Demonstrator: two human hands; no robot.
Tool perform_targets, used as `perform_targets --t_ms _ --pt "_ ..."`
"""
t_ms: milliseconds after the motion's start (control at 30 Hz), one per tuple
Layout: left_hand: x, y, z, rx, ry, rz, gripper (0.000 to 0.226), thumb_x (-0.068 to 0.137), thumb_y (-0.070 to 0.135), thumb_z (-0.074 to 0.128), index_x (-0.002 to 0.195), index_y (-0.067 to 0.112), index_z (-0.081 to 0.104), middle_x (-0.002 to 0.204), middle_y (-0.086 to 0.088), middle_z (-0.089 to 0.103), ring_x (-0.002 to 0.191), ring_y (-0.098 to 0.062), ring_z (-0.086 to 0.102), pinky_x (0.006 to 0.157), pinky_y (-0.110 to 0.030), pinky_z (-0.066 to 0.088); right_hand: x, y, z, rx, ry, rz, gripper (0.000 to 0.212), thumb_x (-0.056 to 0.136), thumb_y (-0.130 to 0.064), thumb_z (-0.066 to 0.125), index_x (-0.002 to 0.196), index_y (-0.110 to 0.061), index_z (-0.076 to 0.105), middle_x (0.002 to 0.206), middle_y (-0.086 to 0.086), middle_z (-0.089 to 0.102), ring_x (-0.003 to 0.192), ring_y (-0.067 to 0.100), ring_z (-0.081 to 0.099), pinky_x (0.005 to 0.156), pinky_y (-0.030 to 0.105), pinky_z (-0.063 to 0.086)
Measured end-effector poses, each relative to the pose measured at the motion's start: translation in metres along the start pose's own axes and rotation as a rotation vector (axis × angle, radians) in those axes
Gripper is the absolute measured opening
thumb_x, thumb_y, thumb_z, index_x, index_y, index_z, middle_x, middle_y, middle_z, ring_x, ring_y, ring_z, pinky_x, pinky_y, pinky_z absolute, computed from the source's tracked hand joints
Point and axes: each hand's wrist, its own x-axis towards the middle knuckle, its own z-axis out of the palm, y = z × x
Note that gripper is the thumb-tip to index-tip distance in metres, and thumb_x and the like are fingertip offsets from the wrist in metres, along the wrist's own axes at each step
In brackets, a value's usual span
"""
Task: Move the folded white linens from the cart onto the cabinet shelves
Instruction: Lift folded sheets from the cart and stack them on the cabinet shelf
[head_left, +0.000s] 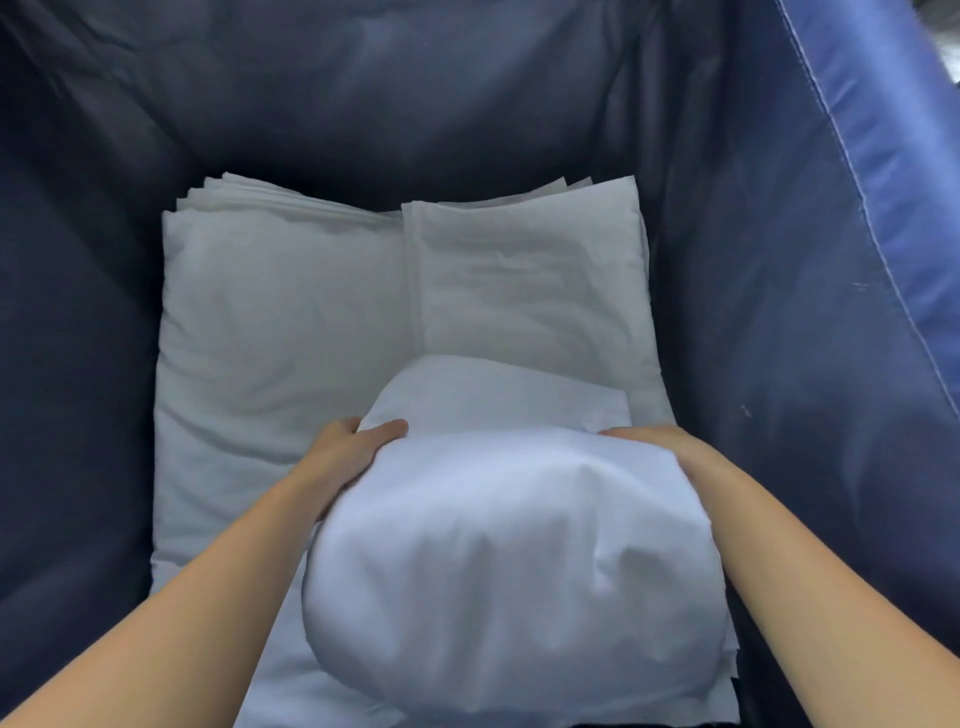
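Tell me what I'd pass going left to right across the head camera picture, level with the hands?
Dark cart liner → flat folded linens → left hand → bundled white linen → right hand → blue cart wall.

I'm looking down into the cart (779, 260), linens lying inside.

A folded bundle (509, 545) is sitting on the near part of the linen stack (311, 322), my left hand (343, 447) gripping its left side, my right hand (654, 441) at its right.

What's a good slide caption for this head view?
Both hands, left and right, grip a folded white bundle inside the blue cart.
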Motion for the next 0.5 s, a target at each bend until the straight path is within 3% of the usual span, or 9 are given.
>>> perform_targets --t_ms 67,200,400,500 --pt "0.002 -0.005 0.004 -0.009 0.063 0.063 0.028 0.089 0.03 0.073 0.104 0.006 0.071 0.084 0.001 0.07 0.067 -0.009 0.064 0.045 -0.013 0.043 0.003 0.004 -0.003 0.048 0.108 -0.05 0.009 0.09 -0.014 0.066 0.094 -0.006 0.066 0.072 0.001 0.063 0.053 0.011 0.056 0.035 0.01 0.037" --pt "0.001 -0.007 0.01 -0.09 0.161 0.179 0.023 0.09 0.026 0.072 0.102 0.006 0.071 0.088 0.0 0.073 0.069 -0.006 0.065 0.048 -0.009 0.043 0.003 -0.002 -0.005 0.148 0.157 -0.264 0.01 0.089 -0.007 0.067 0.099 -0.009 0.069 0.084 0.0 0.073 0.065 0.013 0.068 0.048 0.014 0.049" --pt "0.013 0.049 0.023 -0.292 0.266 0.372 0.011 0.092 0.025 0.071 0.1 0.017 0.069 0.092 0.006 0.074 0.08 -0.004 0.071 0.063 -0.016 0.053 0.02 -0.051 -0.03 0.189 0.361 -0.55 0.017 0.09 -0.001 0.065 0.106 -0.007 0.067 0.099 0.0 0.072 0.081 0.006 0.068 0.057 0.01 0.05" --pt "0.027 0.082 0.032 -0.383 0.274 0.419 0.013 0.093 0.025 0.069 0.104 0.017 0.068 0.096 0.003 0.075 0.086 -0.013 0.072 0.072 -0.028 0.057 0.037 -0.083 -0.042 0.126 0.499 -0.648 0.012 0.089 -0.006 0.067 0.1 -0.008 0.067 0.094 0.0 0.072 0.084 0.014 0.068 0.063 0.017 0.049"
